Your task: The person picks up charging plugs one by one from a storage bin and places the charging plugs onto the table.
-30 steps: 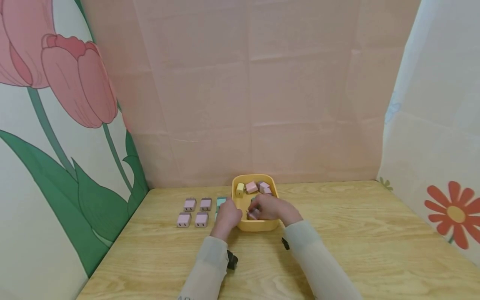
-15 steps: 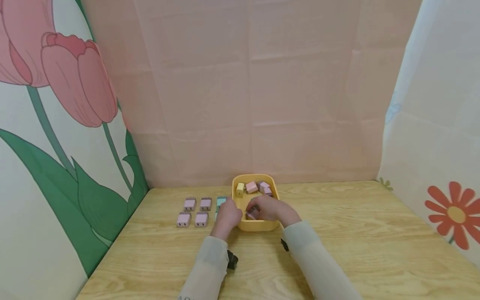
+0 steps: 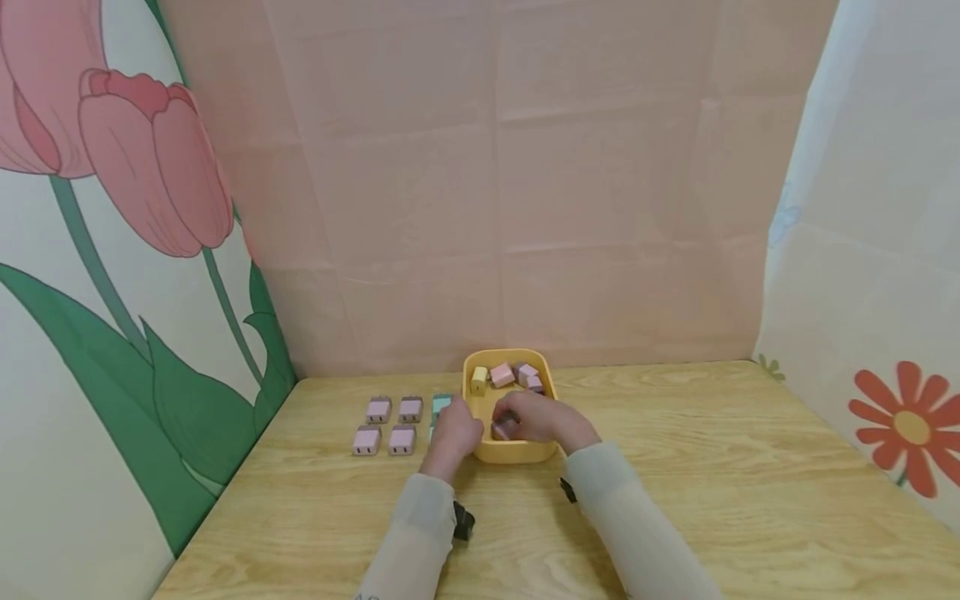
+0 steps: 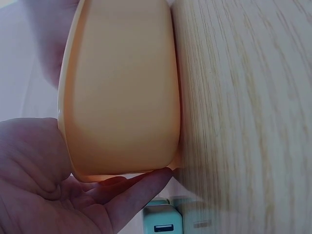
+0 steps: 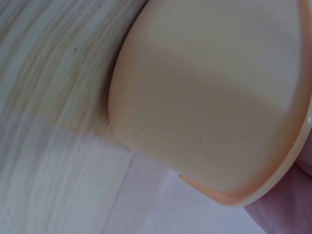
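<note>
A yellow plastic bin (image 3: 517, 452) stands on the table, with my left hand (image 3: 456, 429) gripping its left rim. The left wrist view shows fingers (image 4: 139, 197) of that hand lying along the bin's outer side wall. Inside the bin, near its front, my right hand (image 3: 536, 415) pinches a purplish charger plug (image 3: 504, 430), which its fingers partly cover. In the right wrist view the bin's wall (image 5: 195, 107) hides most of that hand. Farther back in the bin lie a yellow charger plug (image 3: 479, 381), a pink one (image 3: 502, 375) and purple ones (image 3: 527, 372).
Left of the bin, purple charger plugs (image 3: 402, 439) stand in two rows on the wooden table (image 3: 300, 517). Teal plugs (image 3: 442, 404) stand between them and the bin, partly behind my left hand. A pink sheet (image 3: 495, 208) hangs behind the table.
The right hand shifts slightly within the bin, its fingers drawing closer around the purplish charger plug. My left hand stays at the rim.
</note>
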The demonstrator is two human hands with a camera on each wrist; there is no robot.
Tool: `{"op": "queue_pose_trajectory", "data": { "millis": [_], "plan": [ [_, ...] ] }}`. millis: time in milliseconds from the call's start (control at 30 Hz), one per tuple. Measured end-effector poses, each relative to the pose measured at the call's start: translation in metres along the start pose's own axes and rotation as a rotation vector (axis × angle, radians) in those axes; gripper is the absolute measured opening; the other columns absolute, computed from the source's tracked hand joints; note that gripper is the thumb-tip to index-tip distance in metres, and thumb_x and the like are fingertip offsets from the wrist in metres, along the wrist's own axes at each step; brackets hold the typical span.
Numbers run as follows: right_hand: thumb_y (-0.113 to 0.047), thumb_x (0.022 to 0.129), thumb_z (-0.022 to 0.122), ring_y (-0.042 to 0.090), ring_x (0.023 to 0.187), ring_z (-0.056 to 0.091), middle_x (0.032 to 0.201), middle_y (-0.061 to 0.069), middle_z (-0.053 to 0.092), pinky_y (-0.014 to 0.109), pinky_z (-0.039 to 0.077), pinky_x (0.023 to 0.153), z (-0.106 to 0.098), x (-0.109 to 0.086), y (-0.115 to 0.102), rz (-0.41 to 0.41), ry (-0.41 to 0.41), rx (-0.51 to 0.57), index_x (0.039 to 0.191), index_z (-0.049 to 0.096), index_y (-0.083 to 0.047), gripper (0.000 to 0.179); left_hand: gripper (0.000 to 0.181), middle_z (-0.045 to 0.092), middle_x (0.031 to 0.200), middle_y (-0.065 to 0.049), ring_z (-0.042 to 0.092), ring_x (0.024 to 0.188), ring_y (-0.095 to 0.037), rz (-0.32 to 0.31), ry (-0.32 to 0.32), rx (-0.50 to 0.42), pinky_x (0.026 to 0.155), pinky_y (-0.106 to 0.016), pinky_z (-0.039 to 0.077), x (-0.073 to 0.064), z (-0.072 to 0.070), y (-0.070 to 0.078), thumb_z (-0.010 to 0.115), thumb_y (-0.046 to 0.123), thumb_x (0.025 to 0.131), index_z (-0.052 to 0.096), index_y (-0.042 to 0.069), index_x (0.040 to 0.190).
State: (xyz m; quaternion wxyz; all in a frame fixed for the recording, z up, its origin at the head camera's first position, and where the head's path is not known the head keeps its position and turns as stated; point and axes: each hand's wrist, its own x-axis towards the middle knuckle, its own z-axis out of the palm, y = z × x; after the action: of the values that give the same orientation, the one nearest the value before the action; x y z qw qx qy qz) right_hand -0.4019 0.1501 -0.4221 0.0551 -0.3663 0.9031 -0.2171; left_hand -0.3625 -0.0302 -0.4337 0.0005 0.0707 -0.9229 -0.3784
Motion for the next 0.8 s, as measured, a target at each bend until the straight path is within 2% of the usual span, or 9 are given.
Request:
{"op": "queue_pose_trajectory", "data": {
  "millis": [100, 167, 200, 400, 533, 667, 733, 800],
  "plan": [
    [-0.004, 0.1, 0.074, 0.016, 0.104, 0.07, 0.116, 0.006, 0.079, 0.046, 0.06, 0.102, -0.001, 0.0, 0.001, -0.031, 0.018, -0.015, 0.119, 0.078, -0.005, 0.019, 0.067, 0.066, 0.139, -0.03, 0.071, 0.112, -0.035, 0.006, 0.001, 0.015, 0.093, -0.044, 0.063, -0.002, 0.0, 0.001, 0.059, 0.006, 0.1, 0.036, -0.009, 0.161],
    [-0.004, 0.1, 0.074, 0.017, 0.105, 0.071, 0.117, 0.008, 0.079, 0.046, 0.06, 0.102, -0.002, 0.0, 0.001, -0.054, 0.033, -0.031, 0.12, 0.077, -0.004, 0.021, 0.067, 0.066, 0.139, -0.03, 0.071, 0.111, -0.035, 0.007, 0.0, 0.023, 0.091, -0.043, 0.063, 0.003, 0.002, -0.001, 0.059, 0.007, 0.1, 0.036, -0.008, 0.162],
    [-0.004, 0.099, 0.074, 0.018, 0.107, 0.072, 0.118, 0.009, 0.079, 0.046, 0.06, 0.102, -0.002, -0.001, 0.001, -0.059, 0.04, -0.033, 0.121, 0.076, -0.003, 0.022, 0.067, 0.067, 0.139, -0.03, 0.071, 0.111, -0.034, 0.014, 0.006, 0.044, 0.09, -0.042, 0.063, 0.011, 0.007, -0.008, 0.058, 0.008, 0.101, 0.036, -0.008, 0.162],
    [-0.01, 0.098, 0.077, 0.027, 0.121, 0.068, 0.131, 0.013, 0.073, 0.052, 0.057, 0.109, -0.009, -0.008, 0.001, -0.057, 0.126, -0.036, 0.131, 0.07, -0.004, 0.034, 0.07, 0.068, 0.138, -0.027, 0.071, 0.106, -0.031, 0.012, 0.002, 0.055, 0.084, -0.041, 0.063, 0.036, 0.02, -0.025, 0.06, 0.013, 0.101, 0.035, -0.004, 0.164],
    [-0.01, 0.099, 0.077, 0.033, 0.125, 0.065, 0.136, 0.018, 0.067, 0.054, 0.057, 0.108, -0.02, -0.015, 0.004, -0.081, 0.221, -0.029, 0.135, 0.067, -0.002, 0.038, 0.073, 0.069, 0.137, -0.025, 0.07, 0.103, -0.027, -0.002, -0.001, 0.04, 0.084, -0.04, 0.061, 0.032, 0.017, -0.021, 0.062, 0.015, 0.1, 0.034, -0.002, 0.165],
    [-0.008, 0.101, 0.076, 0.037, 0.125, 0.065, 0.139, 0.021, 0.063, 0.056, 0.059, 0.105, -0.031, -0.022, 0.012, -0.058, 0.289, 0.013, 0.14, 0.063, -0.002, 0.042, 0.071, 0.067, 0.138, -0.029, 0.07, 0.104, -0.029, -0.012, -0.011, 0.002, 0.085, -0.043, 0.062, 0.008, 0.003, -0.004, 0.061, 0.012, 0.102, 0.033, -0.003, 0.165],
    [-0.007, 0.101, 0.075, 0.038, 0.123, 0.066, 0.139, 0.021, 0.062, 0.058, 0.059, 0.103, -0.036, -0.027, 0.017, -0.026, 0.318, 0.042, 0.142, 0.062, -0.002, 0.044, 0.071, 0.066, 0.14, -0.03, 0.07, 0.103, -0.029, -0.017, -0.02, -0.001, 0.082, -0.043, 0.062, 0.011, 0.005, -0.006, 0.06, 0.012, 0.103, 0.031, -0.004, 0.166],
    [-0.007, 0.101, 0.075, 0.04, 0.125, 0.066, 0.139, 0.021, 0.061, 0.06, 0.059, 0.104, -0.04, -0.031, 0.022, 0.004, 0.349, 0.052, 0.144, 0.06, -0.001, 0.045, 0.072, 0.066, 0.141, -0.028, 0.07, 0.102, -0.027, -0.017, -0.026, 0.004, 0.079, -0.041, 0.061, 0.029, 0.015, -0.018, 0.06, 0.015, 0.104, 0.029, -0.002, 0.167]
  ]
}}
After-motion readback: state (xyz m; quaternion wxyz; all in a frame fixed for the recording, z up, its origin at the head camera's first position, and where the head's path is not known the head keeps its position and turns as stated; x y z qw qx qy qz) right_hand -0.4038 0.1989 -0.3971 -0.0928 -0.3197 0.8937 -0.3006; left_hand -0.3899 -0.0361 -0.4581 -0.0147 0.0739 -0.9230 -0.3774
